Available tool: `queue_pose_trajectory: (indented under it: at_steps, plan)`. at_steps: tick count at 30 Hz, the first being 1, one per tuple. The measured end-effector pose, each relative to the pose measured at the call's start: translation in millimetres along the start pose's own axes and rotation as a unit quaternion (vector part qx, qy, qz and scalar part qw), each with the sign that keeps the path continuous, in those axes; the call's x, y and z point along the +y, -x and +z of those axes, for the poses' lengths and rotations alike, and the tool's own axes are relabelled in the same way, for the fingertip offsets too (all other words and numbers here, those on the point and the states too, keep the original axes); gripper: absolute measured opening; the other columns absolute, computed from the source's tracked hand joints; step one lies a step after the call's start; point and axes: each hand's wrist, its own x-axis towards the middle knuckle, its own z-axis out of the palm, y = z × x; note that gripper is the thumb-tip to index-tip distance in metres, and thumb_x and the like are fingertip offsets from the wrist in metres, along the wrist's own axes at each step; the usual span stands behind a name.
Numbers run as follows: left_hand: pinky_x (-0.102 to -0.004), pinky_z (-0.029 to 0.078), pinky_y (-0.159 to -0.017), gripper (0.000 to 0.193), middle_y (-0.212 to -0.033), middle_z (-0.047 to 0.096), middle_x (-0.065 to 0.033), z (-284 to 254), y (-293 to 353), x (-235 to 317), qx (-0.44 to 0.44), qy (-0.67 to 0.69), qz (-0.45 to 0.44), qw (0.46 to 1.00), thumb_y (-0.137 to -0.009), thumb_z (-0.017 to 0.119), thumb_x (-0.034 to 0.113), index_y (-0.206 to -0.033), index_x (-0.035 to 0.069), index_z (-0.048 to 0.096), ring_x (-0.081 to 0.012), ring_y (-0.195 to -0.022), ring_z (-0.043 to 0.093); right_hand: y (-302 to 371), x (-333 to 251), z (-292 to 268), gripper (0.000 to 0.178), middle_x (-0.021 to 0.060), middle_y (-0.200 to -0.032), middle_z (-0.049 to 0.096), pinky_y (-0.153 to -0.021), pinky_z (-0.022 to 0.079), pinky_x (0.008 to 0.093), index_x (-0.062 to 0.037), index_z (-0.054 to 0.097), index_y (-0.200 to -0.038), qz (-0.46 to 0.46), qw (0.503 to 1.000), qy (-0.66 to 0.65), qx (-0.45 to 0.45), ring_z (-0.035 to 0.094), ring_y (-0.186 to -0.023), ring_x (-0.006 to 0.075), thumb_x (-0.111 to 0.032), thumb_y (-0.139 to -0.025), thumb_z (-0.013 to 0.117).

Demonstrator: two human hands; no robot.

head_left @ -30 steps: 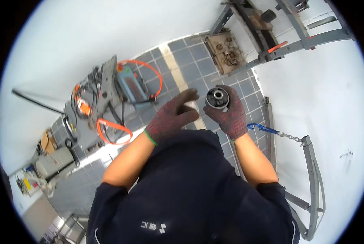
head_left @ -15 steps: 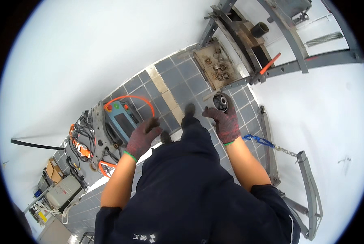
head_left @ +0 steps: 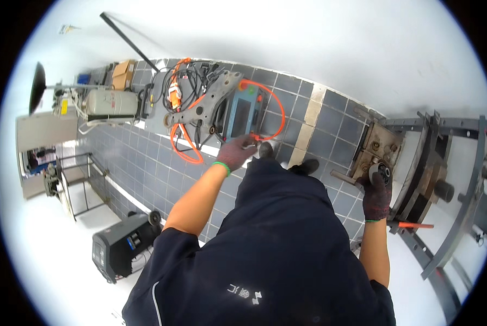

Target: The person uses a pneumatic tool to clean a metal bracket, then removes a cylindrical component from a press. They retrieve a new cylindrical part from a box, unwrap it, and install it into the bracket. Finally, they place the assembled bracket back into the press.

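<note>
In my gloved right hand [head_left: 376,198] is a round black bushing with a metal centre [head_left: 384,173], held upright in the curled fingers in front of a metal plate. My gloved left hand [head_left: 237,154] is empty, its fingers loosely stretched out just short of the teal control box [head_left: 239,117]. Beside that box a grey metal control arm [head_left: 200,110] with bushing holes lies across a low cart among cables. An orange hose [head_left: 282,117] loops round the box's right side.
At right stands a grey steel press frame [head_left: 436,163] with an orange-handled lever [head_left: 416,225]. A floor plate [head_left: 374,146] carries several metal rings. To the left are a beige tank [head_left: 112,103], a cardboard box [head_left: 123,75] and a dark wheeled machine [head_left: 125,247]. A white wall runs along the far side.
My view has turned leftward, so the press frame now sits farther right and the wheeled machine has come into sight. The bushing stays in my right hand; my left hand remains empty near the box.
</note>
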Motion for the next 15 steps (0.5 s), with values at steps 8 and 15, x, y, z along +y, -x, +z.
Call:
queue_pose_trajectory:
  at_steps: [8, 15]
  plan:
    - [-0.0484, 0.053, -0.111, 0.086, -0.143, 0.072, -0.0203, -89, -50, -153, 0.161, -0.097, -0.186, 0.964, -0.09, 0.081, 0.054, -0.161, 0.014, 0.054, -0.04, -0.133, 0.068, -31, -7, 68, 0.059, 0.0095, -0.119, 0.069, -0.082, 0.066, 0.0457, -0.0057, 0.057, -0.146, 0.088, 0.996, 0.024, 0.014, 0.072, -0.102, 0.0251, -0.025, -0.095, 0.079]
    - [-0.0526, 0.051, -0.114, 0.089, -0.149, 0.066, -0.0249, -180, -145, -207, 0.166, -0.182, -0.088, 0.965, -0.088, 0.077, 0.057, -0.163, 0.015, 0.051, -0.0432, -0.138, 0.063, -9, -9, 147, 0.06, 0.01, -0.109, 0.069, -0.08, 0.066, 0.0454, -0.0039, 0.056, -0.146, 0.075, 0.993, 0.018, 0.086, 0.072, -0.094, 0.024, -0.024, -0.094, 0.077]
